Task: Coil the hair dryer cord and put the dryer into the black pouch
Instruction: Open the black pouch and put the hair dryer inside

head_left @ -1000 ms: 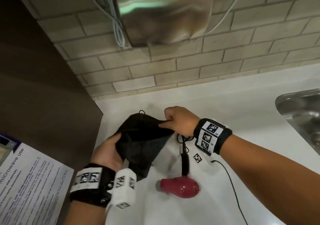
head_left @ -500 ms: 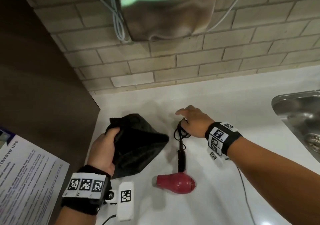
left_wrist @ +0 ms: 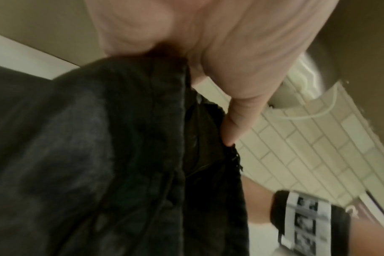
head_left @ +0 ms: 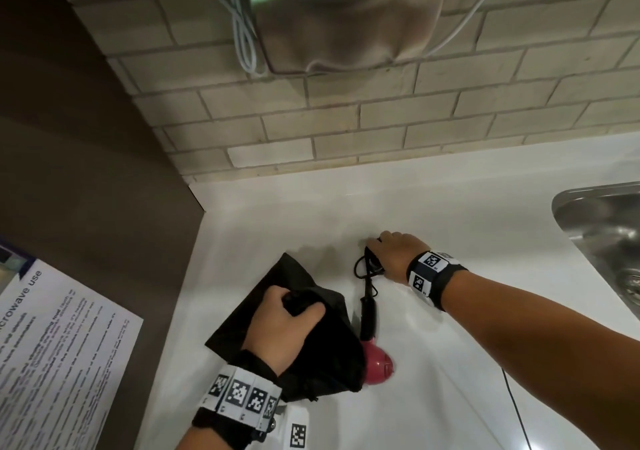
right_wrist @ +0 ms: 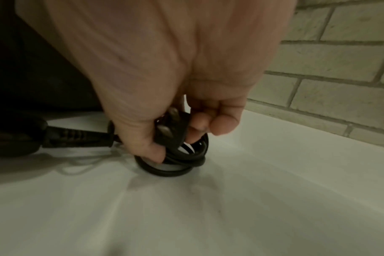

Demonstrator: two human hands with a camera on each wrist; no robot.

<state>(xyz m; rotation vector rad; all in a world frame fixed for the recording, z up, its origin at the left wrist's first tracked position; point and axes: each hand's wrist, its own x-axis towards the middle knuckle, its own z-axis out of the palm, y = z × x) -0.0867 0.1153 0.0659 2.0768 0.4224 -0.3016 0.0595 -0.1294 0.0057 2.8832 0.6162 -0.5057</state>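
Gripping black pouch at lower centre w/ curled fingers: left hand. Right hand, centre-right, fingers pinching coiled cord & plug on counter; red dryer partly under pouch.

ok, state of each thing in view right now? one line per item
black pouch: bunched in the left hand's grip, draped partly over the dryer.
left hand: gripping the pouch fabric.
hair dryer: lying on the counter, not in the pouch.
cord: coiled on the counter, plug on top.
right hand: pinching the coil and plug.
sink: dry as far as visible.
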